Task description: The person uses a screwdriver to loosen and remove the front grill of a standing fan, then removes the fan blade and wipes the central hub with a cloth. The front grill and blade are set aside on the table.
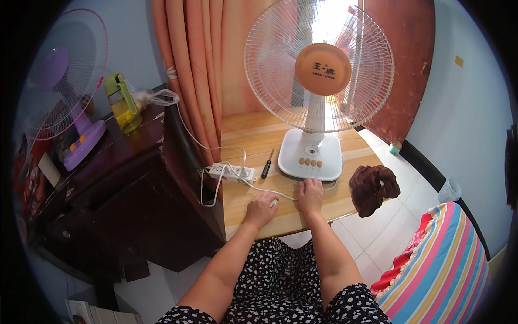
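Observation:
A white table fan (310, 154) with an orange hub and a row of buttons stands upright on the wooden table. Close to the front of its base, my right hand (310, 197) rests with bent fingers closed over a white cord (280, 193); the fingertips are partly hidden. My left hand (261, 209) lies nearer the table's front edge, its fingers closed round a small white piece (273, 203), mostly covered, whose kind I cannot make out. A white power strip (232, 172) with cords in it sits to the left. Between strip and fan lies a black-handled screwdriver (266, 168).
A bunched brown cloth (373, 190) sits at the table's right edge. On a dark cabinet (124, 178) at left are a purple fan (81, 135) and a green-lidded bottle (124, 105). Orange curtains (197, 81) hang behind; a striped cover (442, 264) is at lower right.

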### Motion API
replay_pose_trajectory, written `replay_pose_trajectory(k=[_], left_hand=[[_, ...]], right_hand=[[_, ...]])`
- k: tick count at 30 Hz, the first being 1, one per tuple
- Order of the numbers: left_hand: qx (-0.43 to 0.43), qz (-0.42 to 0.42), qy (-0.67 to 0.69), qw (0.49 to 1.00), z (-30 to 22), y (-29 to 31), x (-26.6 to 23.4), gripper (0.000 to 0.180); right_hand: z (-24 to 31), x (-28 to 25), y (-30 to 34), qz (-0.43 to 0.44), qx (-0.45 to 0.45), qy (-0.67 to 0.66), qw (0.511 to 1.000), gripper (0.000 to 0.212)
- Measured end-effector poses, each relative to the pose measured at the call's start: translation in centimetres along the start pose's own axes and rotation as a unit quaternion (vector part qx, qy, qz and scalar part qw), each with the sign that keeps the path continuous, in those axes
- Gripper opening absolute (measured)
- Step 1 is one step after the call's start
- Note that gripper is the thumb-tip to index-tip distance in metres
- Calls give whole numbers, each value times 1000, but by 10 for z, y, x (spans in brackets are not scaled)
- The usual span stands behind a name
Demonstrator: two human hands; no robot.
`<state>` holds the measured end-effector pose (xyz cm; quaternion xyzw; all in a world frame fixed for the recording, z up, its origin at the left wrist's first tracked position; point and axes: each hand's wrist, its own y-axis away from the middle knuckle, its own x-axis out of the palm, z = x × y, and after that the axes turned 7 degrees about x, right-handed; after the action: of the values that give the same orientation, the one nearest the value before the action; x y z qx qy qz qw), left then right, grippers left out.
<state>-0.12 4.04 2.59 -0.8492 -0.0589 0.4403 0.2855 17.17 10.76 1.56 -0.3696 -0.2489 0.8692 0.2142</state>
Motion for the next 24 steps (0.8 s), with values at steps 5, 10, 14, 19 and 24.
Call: replay_pose_trajectory(k=[5, 10, 14, 19, 24], left_hand=[[-4, 0, 0, 1000, 0, 1, 0, 12], [11, -7, -3, 1000, -1, 0, -1, 12], [7, -8, 0, 1000, -1, 1, -1, 12], [9, -7, 0, 1000, 0, 0, 0, 12], [2, -4, -1, 1000, -2, 0, -2, 12]], right_hand=[[1, -3, 0, 40, 23, 18, 999, 15], [0, -1, 0, 2, 7, 0, 1000, 13], [-1, 0, 0, 4, -1, -1, 1000, 13], [0, -1, 0, 6, 9, -3, 1000, 13], [-1, 0, 0, 3, 3, -3, 1000, 13]])
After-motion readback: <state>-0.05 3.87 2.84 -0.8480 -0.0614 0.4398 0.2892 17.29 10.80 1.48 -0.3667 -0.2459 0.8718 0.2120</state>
